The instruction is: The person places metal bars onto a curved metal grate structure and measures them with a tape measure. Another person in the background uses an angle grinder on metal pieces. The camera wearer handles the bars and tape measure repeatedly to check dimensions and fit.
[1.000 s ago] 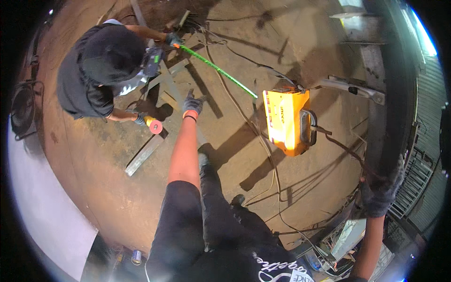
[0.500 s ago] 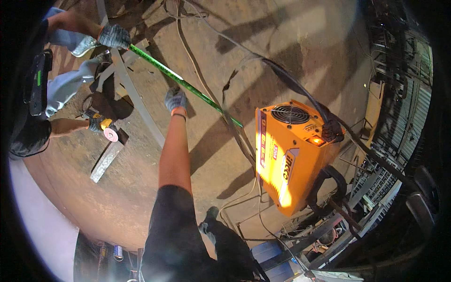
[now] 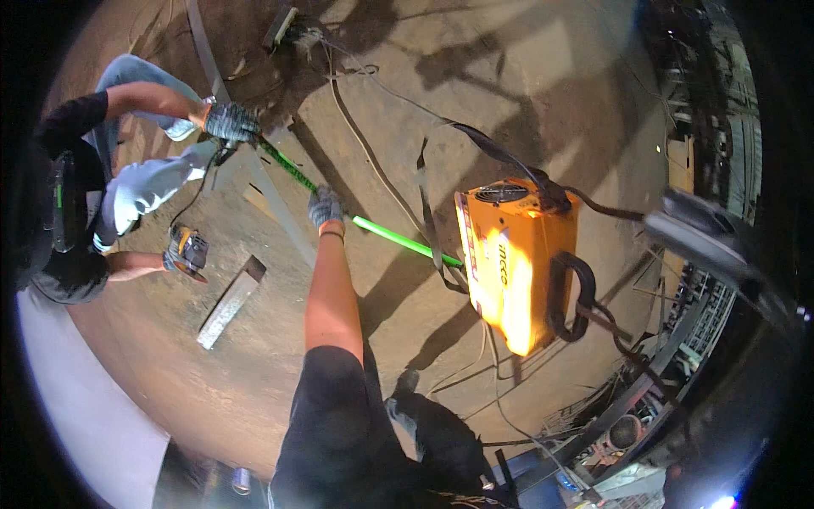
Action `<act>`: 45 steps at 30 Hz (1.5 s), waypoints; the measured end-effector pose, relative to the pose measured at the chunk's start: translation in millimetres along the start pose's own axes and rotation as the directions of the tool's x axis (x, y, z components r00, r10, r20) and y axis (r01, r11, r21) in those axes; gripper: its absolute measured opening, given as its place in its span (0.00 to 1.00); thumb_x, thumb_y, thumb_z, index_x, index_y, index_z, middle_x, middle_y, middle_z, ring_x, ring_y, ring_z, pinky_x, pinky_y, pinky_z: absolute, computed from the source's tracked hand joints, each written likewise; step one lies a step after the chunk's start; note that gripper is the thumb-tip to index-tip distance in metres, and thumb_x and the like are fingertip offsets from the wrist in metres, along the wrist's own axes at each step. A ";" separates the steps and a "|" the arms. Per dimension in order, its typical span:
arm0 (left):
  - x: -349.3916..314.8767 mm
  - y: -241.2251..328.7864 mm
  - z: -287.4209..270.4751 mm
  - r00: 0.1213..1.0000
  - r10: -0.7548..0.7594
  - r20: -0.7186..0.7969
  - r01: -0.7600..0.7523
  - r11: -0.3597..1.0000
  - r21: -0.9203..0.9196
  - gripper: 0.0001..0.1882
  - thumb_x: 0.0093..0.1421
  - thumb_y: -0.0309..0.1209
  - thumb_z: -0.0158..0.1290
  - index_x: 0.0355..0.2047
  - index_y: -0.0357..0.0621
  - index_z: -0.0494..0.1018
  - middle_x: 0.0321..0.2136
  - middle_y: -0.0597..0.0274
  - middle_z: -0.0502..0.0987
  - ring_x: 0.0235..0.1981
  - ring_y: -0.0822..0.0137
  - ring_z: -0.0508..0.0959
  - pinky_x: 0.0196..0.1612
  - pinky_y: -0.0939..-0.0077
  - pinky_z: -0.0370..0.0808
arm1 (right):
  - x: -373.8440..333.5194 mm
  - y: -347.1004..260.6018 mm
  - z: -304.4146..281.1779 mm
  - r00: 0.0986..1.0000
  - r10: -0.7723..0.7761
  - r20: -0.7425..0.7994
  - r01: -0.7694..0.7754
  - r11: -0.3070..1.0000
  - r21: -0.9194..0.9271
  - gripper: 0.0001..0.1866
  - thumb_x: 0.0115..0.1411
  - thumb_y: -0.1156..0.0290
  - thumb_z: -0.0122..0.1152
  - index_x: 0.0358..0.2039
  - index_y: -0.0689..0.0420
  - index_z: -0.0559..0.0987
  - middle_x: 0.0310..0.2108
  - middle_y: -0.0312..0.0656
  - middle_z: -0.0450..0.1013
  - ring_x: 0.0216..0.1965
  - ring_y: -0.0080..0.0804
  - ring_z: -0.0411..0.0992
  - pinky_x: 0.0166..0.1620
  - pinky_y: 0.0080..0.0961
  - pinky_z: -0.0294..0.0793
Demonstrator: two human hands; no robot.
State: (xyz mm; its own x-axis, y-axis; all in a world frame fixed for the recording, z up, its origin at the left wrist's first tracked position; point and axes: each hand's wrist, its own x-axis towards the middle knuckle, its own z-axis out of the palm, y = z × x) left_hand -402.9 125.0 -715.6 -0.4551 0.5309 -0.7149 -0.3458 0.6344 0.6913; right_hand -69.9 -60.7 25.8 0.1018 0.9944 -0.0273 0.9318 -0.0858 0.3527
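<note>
My left hand [image 3: 325,207], in a grey knit glove, is closed around a green tape measure blade [image 3: 407,237] near its middle. The blade slants from upper left to lower right, and its lower end reaches beside an orange welding machine [image 3: 517,263]. At the other end, a co-worker's gloved hand [image 3: 231,123] holds the tape. Just left of my hand, a long flat metal bar [image 3: 275,208] lies on the floor, passing under the tape. My right hand does not show.
The co-worker's other hand grips a yellow angle grinder [image 3: 191,248]. Nearby lies a short metal profile [image 3: 229,304]. A black strap [image 3: 428,204] and cables [image 3: 365,140] trail around the welder. Racks of metal stock [image 3: 704,331] line the right side.
My left hand has moved from just below the tape onto it. The co-worker has shifted inward, and their grinder has moved down and been turned. The welder appears lower in tilt.
</note>
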 end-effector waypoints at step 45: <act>-925.5 407.2 -182.3 0.636 -0.709 0.305 -0.772 -0.577 0.268 0.14 0.65 0.34 0.57 0.48 0.41 0.75 0.34 0.59 0.81 0.29 0.69 0.81 0.30 0.75 0.80 | -465.0 -151.7 375.6 0.889 -0.160 0.428 -0.373 0.286 0.882 0.30 0.52 0.52 0.72 0.55 0.47 0.79 0.58 0.47 0.73 0.60 0.49 0.71 0.61 0.41 0.72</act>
State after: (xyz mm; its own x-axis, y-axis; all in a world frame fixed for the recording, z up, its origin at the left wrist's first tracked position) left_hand -272.1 -210.4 246.6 0.2061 0.0585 -0.9768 0.7704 -0.6252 0.1251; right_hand -127.8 -533.1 -366.3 0.0906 0.8718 -0.4814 0.5361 -0.4500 -0.7142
